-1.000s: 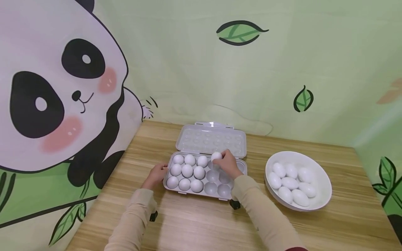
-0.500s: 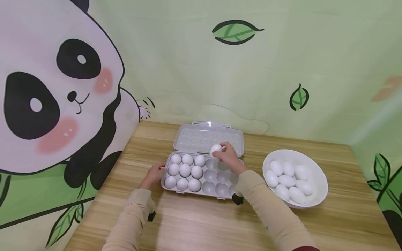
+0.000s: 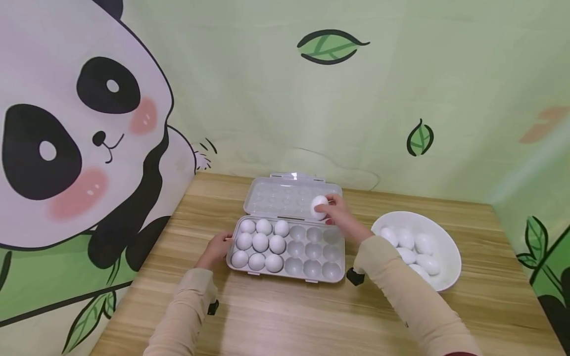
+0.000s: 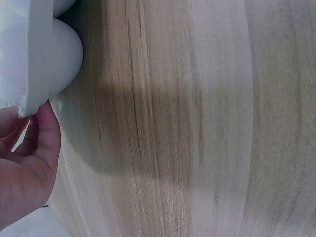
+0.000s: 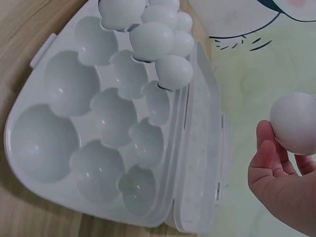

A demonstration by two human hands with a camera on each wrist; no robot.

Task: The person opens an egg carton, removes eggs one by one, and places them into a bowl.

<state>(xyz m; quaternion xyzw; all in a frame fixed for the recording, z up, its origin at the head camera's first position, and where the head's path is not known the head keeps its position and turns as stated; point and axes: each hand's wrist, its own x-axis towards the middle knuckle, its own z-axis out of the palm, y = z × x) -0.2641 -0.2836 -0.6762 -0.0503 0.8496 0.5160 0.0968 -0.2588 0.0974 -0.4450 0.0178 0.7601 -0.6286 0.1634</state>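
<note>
Head cam: 1 egg (image 3: 318, 207) in pinch of R hand (image 3: 345, 216), lid (image 3: 280, 196) behind.

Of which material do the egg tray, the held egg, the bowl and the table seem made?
Egg tray: probably plastic, softly shiny; thin moulded cups with small highlights.
Held egg: white, smooth, nearly matt; real shell or imitation, I cannot tell.
Bowl: plastic or ceramic; both fit its smooth white wall.
Table: wood or wood-print laminate, slight sheen; grain streaks show.
</note>
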